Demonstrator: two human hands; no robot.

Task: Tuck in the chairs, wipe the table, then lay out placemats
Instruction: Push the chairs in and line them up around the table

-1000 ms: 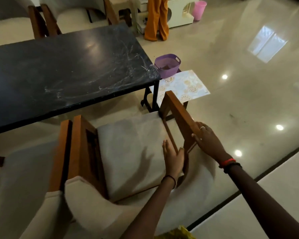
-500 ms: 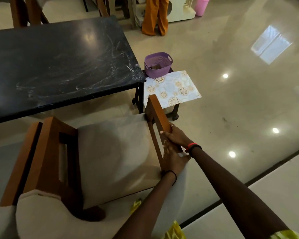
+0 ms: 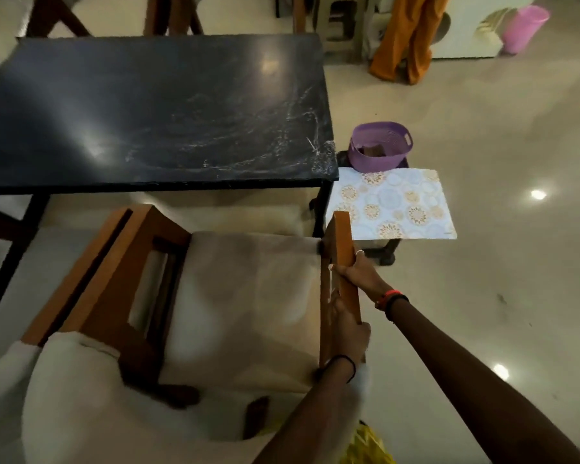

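Black table (image 3: 148, 112), beside it purple basket (image 3: 377, 164), brown object (image 3: 373, 151) inside

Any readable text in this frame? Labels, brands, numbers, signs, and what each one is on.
No text can be read anywhere in the head view.
placemat: round floral pattern only, no letters.
purple basket: no label visible.
white cabinet: pale leaf-like graphic, blurred; no letters made out.
pink bin: plain.
table: whitish smears, not writing.
chair: no markings.
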